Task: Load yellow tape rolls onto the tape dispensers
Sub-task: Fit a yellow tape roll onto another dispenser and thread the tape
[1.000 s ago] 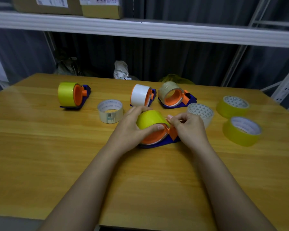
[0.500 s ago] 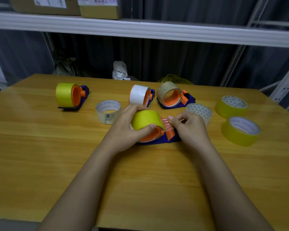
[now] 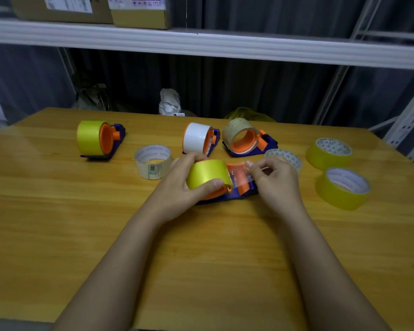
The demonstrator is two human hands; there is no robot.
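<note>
Left hand (image 3: 177,185) gripping yellow tape roll (image 3: 207,173) on dispenser (image 3: 239,189); right hand (image 3: 276,179) pinching pulled tape end (image 3: 239,174).

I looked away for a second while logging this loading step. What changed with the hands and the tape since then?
The right hand has drawn the loose tape end out from the yellow roll across the dispenser front; a second ago it pinched right at the roll. The left hand still clamps that roll, which shifted slightly left. The other loaded dispensers and loose rolls stayed put.
</note>
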